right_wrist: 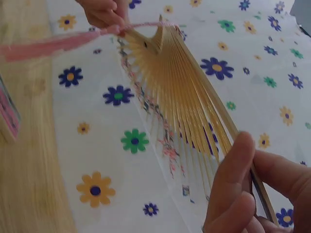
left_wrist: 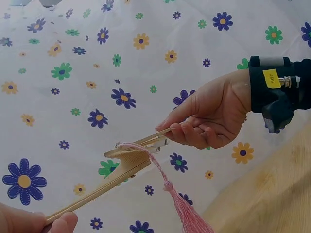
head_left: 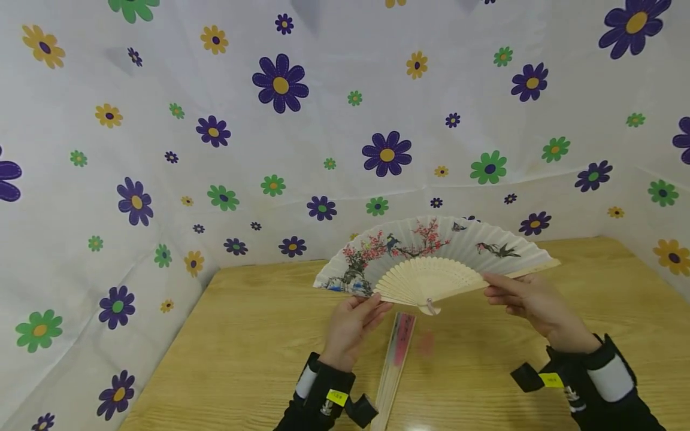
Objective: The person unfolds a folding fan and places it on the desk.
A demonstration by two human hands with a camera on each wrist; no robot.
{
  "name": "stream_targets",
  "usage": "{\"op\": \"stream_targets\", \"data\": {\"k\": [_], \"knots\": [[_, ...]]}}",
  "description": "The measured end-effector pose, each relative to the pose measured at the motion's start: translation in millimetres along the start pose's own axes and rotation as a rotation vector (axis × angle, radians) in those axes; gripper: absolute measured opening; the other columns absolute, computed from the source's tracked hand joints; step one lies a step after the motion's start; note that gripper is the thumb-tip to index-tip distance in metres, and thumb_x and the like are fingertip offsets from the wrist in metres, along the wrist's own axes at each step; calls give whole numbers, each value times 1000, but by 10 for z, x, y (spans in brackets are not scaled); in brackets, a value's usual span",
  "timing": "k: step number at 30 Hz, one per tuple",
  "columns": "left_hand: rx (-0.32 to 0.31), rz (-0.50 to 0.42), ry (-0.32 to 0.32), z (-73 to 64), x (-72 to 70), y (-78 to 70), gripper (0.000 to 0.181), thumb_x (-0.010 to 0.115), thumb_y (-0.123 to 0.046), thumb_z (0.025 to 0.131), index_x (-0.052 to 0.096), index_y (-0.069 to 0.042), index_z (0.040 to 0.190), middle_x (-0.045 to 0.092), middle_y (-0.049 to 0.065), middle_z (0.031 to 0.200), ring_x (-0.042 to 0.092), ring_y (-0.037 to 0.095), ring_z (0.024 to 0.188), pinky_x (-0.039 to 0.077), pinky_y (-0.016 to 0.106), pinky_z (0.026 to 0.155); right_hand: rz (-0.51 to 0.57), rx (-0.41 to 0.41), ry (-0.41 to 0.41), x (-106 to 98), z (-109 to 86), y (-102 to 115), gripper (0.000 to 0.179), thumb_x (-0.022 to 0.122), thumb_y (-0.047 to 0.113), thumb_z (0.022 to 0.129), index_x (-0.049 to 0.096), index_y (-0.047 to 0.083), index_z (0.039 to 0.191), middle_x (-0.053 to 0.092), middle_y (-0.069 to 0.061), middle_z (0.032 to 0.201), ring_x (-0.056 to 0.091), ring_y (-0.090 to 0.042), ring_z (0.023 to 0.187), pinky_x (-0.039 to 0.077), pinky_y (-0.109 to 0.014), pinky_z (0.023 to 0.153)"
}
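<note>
Head view — both hands pinch fan

No legible text, brand or number anywhere. Small yellow tags on the black wrist straps, low in the head view, carry dark marks too small to read; same for the yellow tag at the upper right of the left wrist view. Painted blossoms and birds only on the open white paper folding fan, no writing made out.
</note>
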State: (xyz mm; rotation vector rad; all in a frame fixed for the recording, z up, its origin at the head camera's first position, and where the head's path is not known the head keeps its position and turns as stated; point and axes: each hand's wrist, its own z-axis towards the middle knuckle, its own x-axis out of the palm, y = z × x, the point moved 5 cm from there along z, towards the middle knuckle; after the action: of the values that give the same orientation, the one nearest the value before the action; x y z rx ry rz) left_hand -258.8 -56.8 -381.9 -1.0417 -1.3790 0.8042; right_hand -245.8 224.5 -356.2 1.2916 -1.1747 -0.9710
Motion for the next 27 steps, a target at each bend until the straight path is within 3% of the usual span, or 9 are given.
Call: {"op": "stream_targets", "data": {"k": [3,7,12,15,19,20,22,25,27], "knots": [[-32,-5,13,97,244,164,8,54,-2,99,57,6,99,70,-4,72,70,6,74,58,13,69,-4,-28,10,-302,-26,33,31,54,17,102,76,27,82,75,13,75,68,-3,71,54,-13,58],[-104,5,-2,259,683,427,10,58,0,96,63,8,99,70,-1,70,72,11,78,60,19,73,-3,14,-35,-821,-52,-39,34,53,17,102,77,32,81,75,14,75,68,-2,69,56,-12,57],[-142,110,-63,432,1143,772,10,63,4,91,69,8,99,76,21,87,72,23,84,61,24,72,88,155,-130,-1381,-73,-363,24,65,23,94,78,25,74,75,9,67,68,-3,61,57,-14,51],[-188,141,-153,511,1276,996,9,65,7,88,71,8,95,74,28,95,72,26,83,62,23,67,149,255,-164,-1559,-97,-608,10,80,29,76,76,21,71,74,6,64,67,-4,58,57,-13,51],[-298,132,-254,557,1326,1256,6,67,11,86,72,11,89,73,29,95,72,28,84,62,22,64,254,369,-171,-1658,-150,-882,18,88,29,61,76,18,69,74,3,63,66,-4,55,57,-13,51],[-314,133,-268,561,1327,1301,5,67,11,85,72,12,88,73,29,94,72,29,84,62,22,64,272,388,-180,-1673,-166,-931,18,89,27,62,76,17,69,74,2,63,66,-4,54,57,-13,50],[-326,138,-278,565,1334,1361,5,67,13,84,71,12,86,73,29,93,71,30,83,61,21,62,310,413,-186,-1697,-189,-997,10,81,18,77,76,16,68,74,1,62,66,-5,54,57,-14,50],[-328,148,-287,553,1344,1389,4,68,13,83,71,11,83,74,29,90,72,30,81,62,23,62,312,429,-237,-1744,-208,-1028,38,58,9,99,74,17,65,73,0,61,67,-6,54,57,-14,50],[-321,157,-291,538,1352,1378,4,68,12,84,71,10,84,74,28,88,72,30,79,63,26,65,295,435,-274,-1776,-208,-1020,55,40,8,105,73,18,62,73,0,59,67,-6,54,57,-14,49]]}}
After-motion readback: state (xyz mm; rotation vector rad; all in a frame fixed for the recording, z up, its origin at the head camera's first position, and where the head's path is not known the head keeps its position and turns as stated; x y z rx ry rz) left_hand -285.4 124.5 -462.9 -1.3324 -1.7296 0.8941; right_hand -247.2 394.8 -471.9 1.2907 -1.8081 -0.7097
